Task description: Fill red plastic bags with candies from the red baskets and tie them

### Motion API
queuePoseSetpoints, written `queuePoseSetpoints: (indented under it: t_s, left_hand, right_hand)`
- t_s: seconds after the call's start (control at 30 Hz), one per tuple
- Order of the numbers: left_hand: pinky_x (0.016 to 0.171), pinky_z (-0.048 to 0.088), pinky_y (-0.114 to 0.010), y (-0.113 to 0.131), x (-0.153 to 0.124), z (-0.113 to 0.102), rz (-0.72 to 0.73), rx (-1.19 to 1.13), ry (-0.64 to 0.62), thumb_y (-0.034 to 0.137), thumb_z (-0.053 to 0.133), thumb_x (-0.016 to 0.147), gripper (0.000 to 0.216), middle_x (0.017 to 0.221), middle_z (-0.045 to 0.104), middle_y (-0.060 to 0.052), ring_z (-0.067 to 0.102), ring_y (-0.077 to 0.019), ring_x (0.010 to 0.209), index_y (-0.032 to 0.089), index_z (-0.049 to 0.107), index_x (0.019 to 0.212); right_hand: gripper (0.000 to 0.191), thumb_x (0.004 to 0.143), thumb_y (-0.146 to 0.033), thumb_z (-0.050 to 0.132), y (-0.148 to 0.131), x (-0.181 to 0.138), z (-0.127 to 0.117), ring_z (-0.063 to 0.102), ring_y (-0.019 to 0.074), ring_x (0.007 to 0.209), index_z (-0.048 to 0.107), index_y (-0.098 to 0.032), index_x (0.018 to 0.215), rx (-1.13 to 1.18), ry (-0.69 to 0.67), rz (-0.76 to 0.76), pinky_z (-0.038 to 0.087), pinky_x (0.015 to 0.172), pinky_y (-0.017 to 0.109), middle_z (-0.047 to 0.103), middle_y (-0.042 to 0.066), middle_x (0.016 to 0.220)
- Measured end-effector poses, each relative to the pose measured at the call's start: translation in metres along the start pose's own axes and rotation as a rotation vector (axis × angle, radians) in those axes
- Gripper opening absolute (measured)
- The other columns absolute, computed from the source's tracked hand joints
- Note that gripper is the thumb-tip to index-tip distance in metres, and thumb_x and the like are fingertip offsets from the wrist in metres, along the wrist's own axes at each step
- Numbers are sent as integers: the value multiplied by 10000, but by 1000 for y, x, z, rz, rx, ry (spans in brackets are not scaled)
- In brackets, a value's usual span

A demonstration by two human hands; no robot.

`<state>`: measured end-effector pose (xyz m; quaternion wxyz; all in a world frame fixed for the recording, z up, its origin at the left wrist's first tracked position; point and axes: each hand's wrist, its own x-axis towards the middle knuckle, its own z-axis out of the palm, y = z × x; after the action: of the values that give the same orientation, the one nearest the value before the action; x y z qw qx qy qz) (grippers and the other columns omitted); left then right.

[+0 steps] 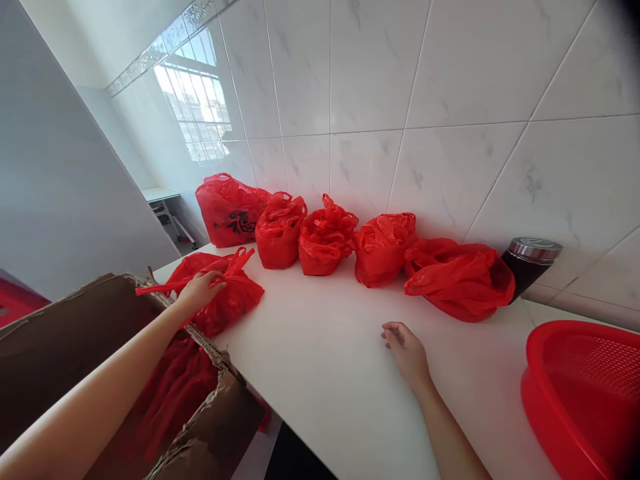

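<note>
My left hand (203, 291) is closed on the gathered top of a red plastic bag (233, 308), which rests on the left end of the white table beside the cardboard box. One handle of that bag trails left over the box's rim. Above the middle of the table, my right hand (407, 353) is loosely curled, its fingers together and nothing visible in them. What the bag contains is hidden.
Along the tiled wall stand several red bags (327, 237), one with a black character (243, 223). A dark jar with a silver lid (535, 249) leans behind the rightmost. The red plastic basket (543, 393) is at right. More red bags (183, 380) lie inside the cardboard box (235, 407).
</note>
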<state>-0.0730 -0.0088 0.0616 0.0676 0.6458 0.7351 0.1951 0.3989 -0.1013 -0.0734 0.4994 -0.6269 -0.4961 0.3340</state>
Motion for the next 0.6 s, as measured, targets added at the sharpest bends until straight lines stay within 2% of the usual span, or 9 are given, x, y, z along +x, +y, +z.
queuePoseSetpoints:
  t_s: [0.1, 0.17, 0.2, 0.27, 0.37, 0.43, 0.6]
  left_hand:
    - [952, 342, -560, -9, 0, 5, -33, 128, -3, 580, 535, 799, 704, 1362, 486, -213, 449, -419, 1217, 98, 484, 1310]
    - [923, 349, -589, -12, 3, 9, -52, 190, -40, 640, 582, 739, 850, 1398, 439, -257, 423, -465, 1230, 77, 421, 1355]
    - [909, 370, -574, -13, 6, 10, -60, 215, -65, 632, 614, 720, 880, 1372, 464, -270, 450, -457, 1209, 52, 413, 1350]
    - [897, 417, -506, -14, 12, 12, -61, 253, -114, 554, 643, 752, 751, 1264, 570, -231, 545, -369, 1131, 42, 480, 1276]
    - [883, 473, -433, -14, 21, 12, -21, 284, -147, 423, 587, 860, 400, 1119, 647, -105, 615, -235, 1006, 116, 599, 1116]
    - [880, 488, -442, -12, 25, 11, 6, 292, -125, 393, 553, 893, 339, 1121, 633, -79, 612, -224, 1001, 146, 603, 1120]
    - [909, 467, -476, -12, 26, 10, -15, 288, -44, 374, 566, 886, 387, 1209, 583, -99, 579, -246, 1063, 159, 555, 1208]
  right_hand:
    - [254, 806, -431, 508, -2, -2, 0, 628, 187, 718, 620, -221, 897, -30, -5, -8, 481, 708, 321, 685, 32, 826]
    - [263, 806, -438, 506, -2, -2, 1, 619, 184, 692, 622, -221, 897, -50, -2, -14, 476, 694, 321, 683, 33, 824]
    - [266, 807, -441, 504, -2, -3, 1, 616, 183, 685, 623, -222, 899, -58, -1, -16, 473, 690, 322, 682, 33, 825]
    - [267, 810, -445, 500, -1, -3, 1, 617, 186, 695, 621, -226, 902, -69, 1, -20, 472, 694, 324, 679, 31, 830]
    - [259, 817, -445, 491, 0, -3, 2, 617, 185, 715, 616, -232, 897, -76, -3, -27, 476, 703, 321, 672, 23, 825]
    - [253, 819, -441, 487, 0, -4, 3, 612, 182, 708, 616, -235, 891, -77, -8, -33, 478, 696, 315, 670, 19, 819]
    - [234, 816, -419, 487, -2, -7, 2, 603, 178, 681, 621, -241, 886, -88, -12, -49, 465, 661, 307, 674, 12, 807]
